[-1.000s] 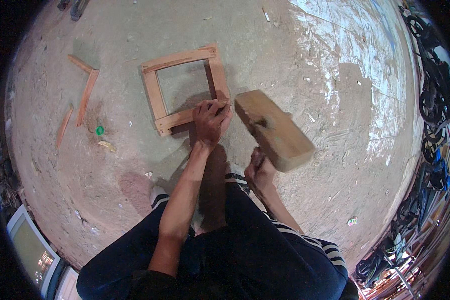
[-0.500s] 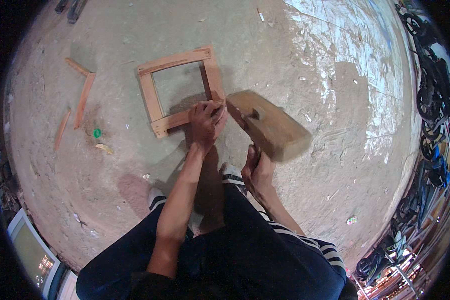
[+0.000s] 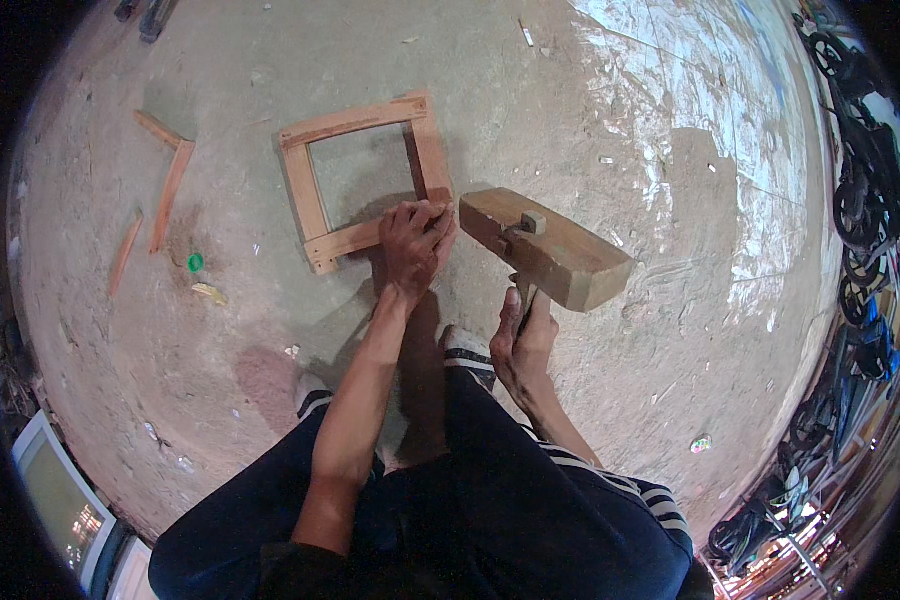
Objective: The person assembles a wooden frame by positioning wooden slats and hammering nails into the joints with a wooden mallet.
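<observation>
A square wooden frame [image 3: 308, 190] lies flat on the dusty concrete floor. My left hand [image 3: 415, 245] presses on its near right corner, fingers curled over the joint. My right hand [image 3: 523, 345] grips the handle of a large wooden mallet [image 3: 545, 248], whose block head hangs just right of that corner, close to my left fingers. My knees and dark trousers fill the lower part of the view.
Loose wooden strips [image 3: 170, 180] lie to the left of the frame, with a small green cap [image 3: 196, 262] near them. A grey monitor [image 3: 60, 490] stands at the lower left. Bicycles and metal racks [image 3: 860, 220] line the right edge.
The mallet head dropped toward the frame corner half a second ago and has since come back up to the right. My left hand stayed on the corner.
</observation>
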Demonstrator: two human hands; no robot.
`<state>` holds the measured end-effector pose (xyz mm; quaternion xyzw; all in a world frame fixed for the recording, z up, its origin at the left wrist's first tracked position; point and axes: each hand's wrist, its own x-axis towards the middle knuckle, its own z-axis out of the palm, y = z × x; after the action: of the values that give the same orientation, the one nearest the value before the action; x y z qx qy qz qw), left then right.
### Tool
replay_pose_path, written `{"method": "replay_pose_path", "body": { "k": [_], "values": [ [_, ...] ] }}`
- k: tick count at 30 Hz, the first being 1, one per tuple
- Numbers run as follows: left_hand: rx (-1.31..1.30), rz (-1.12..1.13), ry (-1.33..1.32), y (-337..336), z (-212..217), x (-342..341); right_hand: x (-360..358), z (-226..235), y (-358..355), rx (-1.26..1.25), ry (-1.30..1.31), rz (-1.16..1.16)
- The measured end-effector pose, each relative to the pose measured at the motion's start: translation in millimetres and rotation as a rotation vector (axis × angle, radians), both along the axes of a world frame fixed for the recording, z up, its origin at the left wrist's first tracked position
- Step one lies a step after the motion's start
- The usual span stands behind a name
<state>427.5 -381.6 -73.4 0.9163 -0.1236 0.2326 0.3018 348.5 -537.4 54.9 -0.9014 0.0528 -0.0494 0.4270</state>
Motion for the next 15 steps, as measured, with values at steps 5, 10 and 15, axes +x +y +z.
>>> {"method": "replay_pose_path", "body": {
  "k": [5,10,15],
  "values": [
    [-0.102,-0.053,0.026,1.1,1.1,-2.0,0.9,0.9,-1.6,0.035,0.019,0.006],
    [-0.012,0.008,-0.017,0.7,-1.0,-0.5,5.9,-14.4,2.8,-0.247,-0.390,0.071],
    [-0.017,-0.021,0.053,2.7,-3.7,-2.1,2.7,-18.5,0.9,-0.012,0.058,0.070]
  ]
}}
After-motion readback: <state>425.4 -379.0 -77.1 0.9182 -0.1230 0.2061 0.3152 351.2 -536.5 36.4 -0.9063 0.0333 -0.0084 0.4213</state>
